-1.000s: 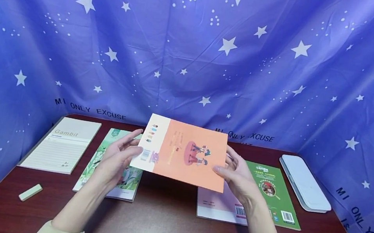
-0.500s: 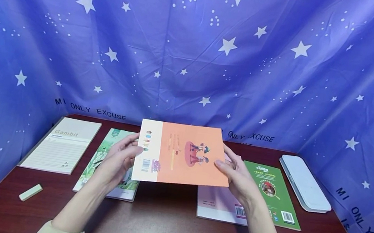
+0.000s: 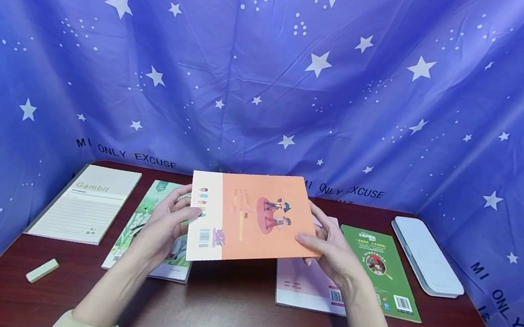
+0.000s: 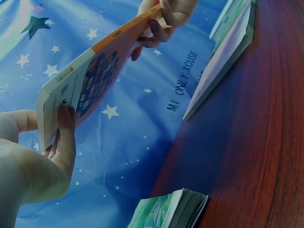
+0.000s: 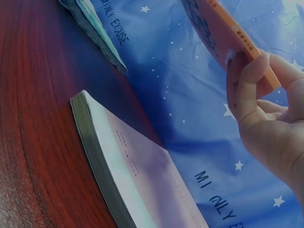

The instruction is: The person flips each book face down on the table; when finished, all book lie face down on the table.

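An orange book with a white strip and barcode on its left side is held above the dark red table. My left hand grips its left edge, thumb on top and fingers beneath. On the opposite edge my right hand grips the same way. In the left wrist view the orange book is seen from below, with the left fingers on its underside. The right wrist view shows the book's corner pinched by the right fingers.
On the table lie a beige Gambit notebook, a green illustrated book, a pink book, a green book, a white case and a pale eraser. Blue starred cloth hangs behind and at both sides.
The orange book has turned in my hands: its right side rose and its left side dropped. It has also shifted slightly left. Both hands kept their hold.
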A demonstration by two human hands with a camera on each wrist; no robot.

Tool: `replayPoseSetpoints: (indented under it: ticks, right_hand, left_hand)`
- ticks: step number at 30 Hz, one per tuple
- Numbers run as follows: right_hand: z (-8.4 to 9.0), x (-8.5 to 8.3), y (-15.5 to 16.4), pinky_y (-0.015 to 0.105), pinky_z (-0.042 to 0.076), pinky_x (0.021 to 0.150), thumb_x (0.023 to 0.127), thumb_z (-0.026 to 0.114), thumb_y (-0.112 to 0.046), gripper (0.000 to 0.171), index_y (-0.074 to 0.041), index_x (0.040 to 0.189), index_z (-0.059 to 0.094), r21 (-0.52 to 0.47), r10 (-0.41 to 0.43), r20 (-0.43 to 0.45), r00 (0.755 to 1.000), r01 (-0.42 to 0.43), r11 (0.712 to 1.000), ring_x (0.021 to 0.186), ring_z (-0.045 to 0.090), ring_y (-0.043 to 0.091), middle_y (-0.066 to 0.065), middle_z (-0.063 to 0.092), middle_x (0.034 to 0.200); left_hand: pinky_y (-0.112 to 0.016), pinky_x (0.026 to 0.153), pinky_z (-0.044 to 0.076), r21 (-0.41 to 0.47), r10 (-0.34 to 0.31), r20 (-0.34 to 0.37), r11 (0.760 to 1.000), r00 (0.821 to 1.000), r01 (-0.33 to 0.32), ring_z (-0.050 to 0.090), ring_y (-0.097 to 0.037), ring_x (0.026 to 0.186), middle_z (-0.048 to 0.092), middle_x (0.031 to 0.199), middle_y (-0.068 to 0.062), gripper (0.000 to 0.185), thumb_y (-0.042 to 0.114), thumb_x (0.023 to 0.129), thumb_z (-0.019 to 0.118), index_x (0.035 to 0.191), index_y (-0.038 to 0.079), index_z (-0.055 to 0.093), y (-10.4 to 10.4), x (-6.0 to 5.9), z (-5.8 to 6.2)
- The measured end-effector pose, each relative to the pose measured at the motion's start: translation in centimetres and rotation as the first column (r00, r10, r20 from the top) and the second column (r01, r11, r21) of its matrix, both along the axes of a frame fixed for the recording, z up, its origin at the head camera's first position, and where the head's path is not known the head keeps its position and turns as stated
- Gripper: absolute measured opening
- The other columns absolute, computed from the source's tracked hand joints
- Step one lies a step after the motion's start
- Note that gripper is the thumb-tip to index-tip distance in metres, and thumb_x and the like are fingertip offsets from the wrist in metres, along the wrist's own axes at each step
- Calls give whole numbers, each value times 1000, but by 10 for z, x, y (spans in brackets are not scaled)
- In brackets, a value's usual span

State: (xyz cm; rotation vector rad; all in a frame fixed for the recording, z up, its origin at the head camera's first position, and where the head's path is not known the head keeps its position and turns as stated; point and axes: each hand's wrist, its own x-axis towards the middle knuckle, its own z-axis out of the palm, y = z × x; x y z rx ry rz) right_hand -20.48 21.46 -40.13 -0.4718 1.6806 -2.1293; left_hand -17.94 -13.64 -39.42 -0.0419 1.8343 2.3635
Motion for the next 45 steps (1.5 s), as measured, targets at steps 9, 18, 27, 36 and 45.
replayPoseSetpoints:
  ticks: [9,18,27,36,45]
  right_hand:
    - [-3,-2,4,14,51,52,101,56,0,48,-6,148,49,13,-159,13,987,159,987,71,72,6,-2,79,102]
    - [1,-4,6,15,60,65,102,56,1,28,-14,114,76,-113,-228,112,967,241,964,77,75,8,1,80,97]
    - [1,-2,9,18,62,75,100,53,8,33,-11,115,76,-190,-194,134,972,218,957,83,75,9,1,80,99]
    - [3,-1,12,16,61,75,101,51,9,33,-7,116,75,-283,-177,164,970,218,934,86,75,9,4,80,101]
    - [-3,-5,7,12,59,73,104,52,1,28,-10,104,78,-281,-287,255,923,355,891,81,72,6,0,79,93]
  left_hand:
    - [-26,77,62,33,7,-17,999,1000,-6,71,-10,98,66,120,0,71,7,97,60,158,15,26,2,0,-1]
    - [-27,74,63,49,-11,-37,999,999,13,72,-9,93,72,108,5,64,7,97,59,153,14,29,1,1,-1]
    - [-27,69,62,-3,8,-20,1000,1000,-8,73,-10,82,75,96,6,33,21,105,57,134,14,43,1,3,0]
    - [-29,69,63,-70,-27,-6,997,1000,26,72,-11,68,76,86,5,28,27,106,53,128,10,48,-3,6,6]
    - [-32,71,65,-84,-96,9,992,995,96,72,-13,66,75,84,2,30,19,101,58,126,7,47,-5,9,7]
